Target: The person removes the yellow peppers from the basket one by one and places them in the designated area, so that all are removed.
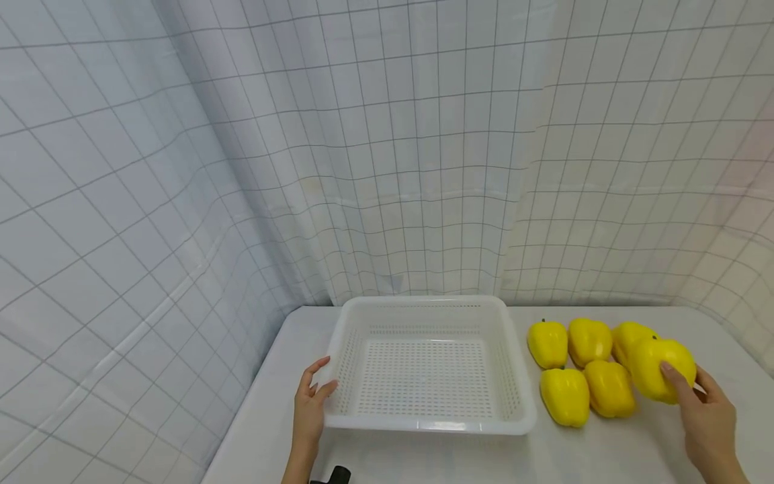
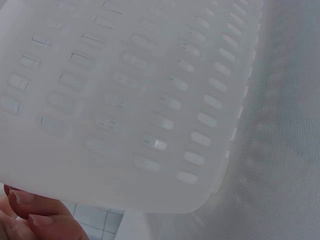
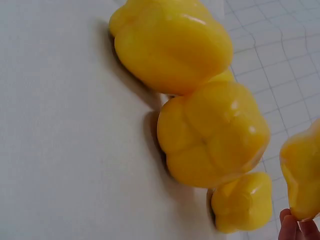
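Note:
A white perforated plastic basket (image 1: 426, 425) stands in the middle of the table with nothing in it. At its left side my left hand (image 1: 311, 403) grips the rim, thumb over the inner edge; in the left wrist view fingers (image 2: 50, 220) show beside the basket's wall (image 2: 100, 185). My right hand (image 1: 709, 417) holds a yellow bell pepper (image 1: 659, 371), apparently raised off the table, at the right end of the group. In the right wrist view the held pepper (image 3: 304, 170) appears at the right edge, fingertips against its lower end.
Several yellow bell peppers (image 1: 565, 398) lie in two rows on the white table (image 1: 605, 457), right of the basket. A grid-patterned white curtain (image 1: 417, 168) hangs behind the table and on both sides. A black object (image 1: 340, 474) shows by the left forearm.

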A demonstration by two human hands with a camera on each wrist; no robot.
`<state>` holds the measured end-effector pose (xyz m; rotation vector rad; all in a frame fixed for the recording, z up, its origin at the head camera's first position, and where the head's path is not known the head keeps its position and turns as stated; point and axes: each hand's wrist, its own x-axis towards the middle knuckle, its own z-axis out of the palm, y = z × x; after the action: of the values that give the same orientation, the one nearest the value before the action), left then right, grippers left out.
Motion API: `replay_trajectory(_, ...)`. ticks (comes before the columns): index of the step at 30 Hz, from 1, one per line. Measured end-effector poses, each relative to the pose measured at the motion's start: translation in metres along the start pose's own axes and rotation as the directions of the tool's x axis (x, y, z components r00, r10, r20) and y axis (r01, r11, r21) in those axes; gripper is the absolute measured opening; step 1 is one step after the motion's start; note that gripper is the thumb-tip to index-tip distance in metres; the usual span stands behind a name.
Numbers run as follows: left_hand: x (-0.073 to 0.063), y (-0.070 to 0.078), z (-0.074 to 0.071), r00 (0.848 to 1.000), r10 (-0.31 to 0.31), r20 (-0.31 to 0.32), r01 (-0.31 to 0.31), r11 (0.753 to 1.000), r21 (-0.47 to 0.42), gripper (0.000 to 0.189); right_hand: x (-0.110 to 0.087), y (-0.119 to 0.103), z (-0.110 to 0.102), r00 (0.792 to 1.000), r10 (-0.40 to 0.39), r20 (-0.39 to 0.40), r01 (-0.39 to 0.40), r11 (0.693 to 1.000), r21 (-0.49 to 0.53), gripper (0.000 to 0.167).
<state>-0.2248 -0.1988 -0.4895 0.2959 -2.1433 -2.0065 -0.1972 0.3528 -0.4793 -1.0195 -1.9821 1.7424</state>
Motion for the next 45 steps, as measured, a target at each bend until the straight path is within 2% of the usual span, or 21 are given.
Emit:
replay_trajectory(5,0.0,0.001,-0.001,1.0,0.005,0.0,-0.005,1.0,-0.015,0.047,0.007,0.011,-0.002,1.0,0.001,-0.029,-0.003,0.997,-0.074,0.083)
replay_trajectory(9,-0.001,0.001,0.0,1.0,0.008,-0.002,-0.008,1.0,-0.023,0.046,0.01,0.018,-0.003,0.999,0.033,-0.035,-0.036,0.995,-0.098,0.086)
replay_trajectory(20,-0.001,0.002,0.0,1.0,0.015,-0.017,-0.015,1.0,-0.007,0.046,0.014,0.031,-0.006,0.997,0.077,0.005,-0.075,0.984,-0.163,0.088)
replay_trajectory(29,-0.001,0.002,0.0,1.0,0.012,-0.006,-0.012,1.0,-0.011,0.046,0.033,0.056,-0.008,0.995,0.094,0.016,-0.086,0.958,-0.273,0.101)
replay_trajectory(41,-0.002,0.001,0.0,1.0,0.011,-0.004,-0.011,1.0,-0.026,0.046,0.037,0.063,-0.003,0.998,0.063,0.027,-0.052,0.954,-0.294,0.102)
replay_trajectory(45,-0.002,0.002,0.0,1.0,0.011,-0.004,-0.011,1.0,-0.02,0.046,0.039,0.064,-0.001,0.997,0.073,0.023,-0.064,0.956,-0.286,0.102)
